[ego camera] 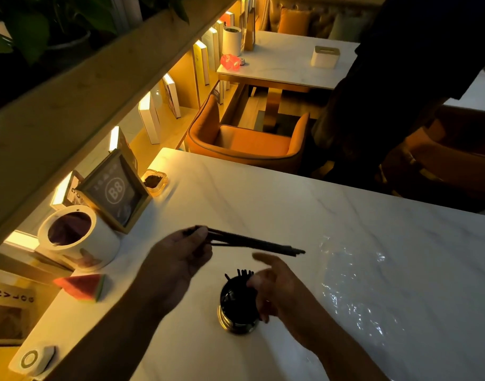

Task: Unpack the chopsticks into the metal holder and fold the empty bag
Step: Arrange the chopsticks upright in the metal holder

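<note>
Left hand [181, 254] closed around one end of a bundle of dark chopsticks [252, 243]. The bundle lies near level above the desk [290, 204], free ends pointing right, clear of the surface. Gripping at one end leaves the rest of the length free to tip down into the opening — my reading of the grasp.

Right hand [274, 287] open, fingers loosely spread, holding nothing. It sits against the right side of the holder [237, 306]; whether it touches the wall I cannot tell, the fingers are blurred. Likely there to steady the holder or guide the next lot in.

Holder stands upright on the desk, directly below and between the hands. Dark stick ends already poke above its rim, so it is part filled.

Bag [354, 284] — clear plastic, crumpled, lying flat on the desk to the right, well apart from the holder. It looks empty, though glare hides detail. Not yet folded.

Judgement: the held bundle must be swung upright and lowered among the sticks already in; those may block entry.
</note>
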`<action>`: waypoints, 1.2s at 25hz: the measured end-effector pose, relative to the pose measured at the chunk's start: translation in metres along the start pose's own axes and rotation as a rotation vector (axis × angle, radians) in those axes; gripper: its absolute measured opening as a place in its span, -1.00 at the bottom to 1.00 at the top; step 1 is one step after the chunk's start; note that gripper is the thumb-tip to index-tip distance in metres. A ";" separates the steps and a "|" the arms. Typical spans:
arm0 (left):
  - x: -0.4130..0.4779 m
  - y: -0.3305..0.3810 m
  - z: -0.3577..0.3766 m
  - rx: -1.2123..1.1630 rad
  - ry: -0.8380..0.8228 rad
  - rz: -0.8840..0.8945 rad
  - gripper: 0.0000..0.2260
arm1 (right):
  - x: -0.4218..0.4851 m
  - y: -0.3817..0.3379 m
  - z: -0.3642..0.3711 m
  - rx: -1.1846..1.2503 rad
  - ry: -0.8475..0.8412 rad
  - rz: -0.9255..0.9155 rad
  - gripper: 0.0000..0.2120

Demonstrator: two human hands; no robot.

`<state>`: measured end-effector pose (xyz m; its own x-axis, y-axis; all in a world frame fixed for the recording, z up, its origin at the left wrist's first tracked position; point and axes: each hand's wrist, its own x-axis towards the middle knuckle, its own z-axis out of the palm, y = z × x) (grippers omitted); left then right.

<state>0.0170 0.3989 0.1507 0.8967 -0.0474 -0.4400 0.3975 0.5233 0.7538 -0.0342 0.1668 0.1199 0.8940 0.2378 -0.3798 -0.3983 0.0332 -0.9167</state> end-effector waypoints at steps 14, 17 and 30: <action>0.029 -0.072 -0.004 1.611 -0.272 0.373 -0.46 | 0.011 0.010 0.001 -0.652 0.130 -0.145 -0.76; 0.044 -0.079 0.005 1.821 -0.409 0.381 -0.47 | 0.016 0.023 -0.007 -0.739 0.221 -0.185 -0.81; 0.048 -0.063 0.010 1.858 -0.422 0.391 -0.82 | 0.035 0.050 -0.005 -0.829 0.193 -0.080 -0.85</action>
<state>0.0373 0.3546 0.0866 0.8417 -0.4871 -0.2330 -0.3804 -0.8412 0.3843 -0.0216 0.1716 0.0597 0.9624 0.0929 -0.2554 -0.1205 -0.6962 -0.7076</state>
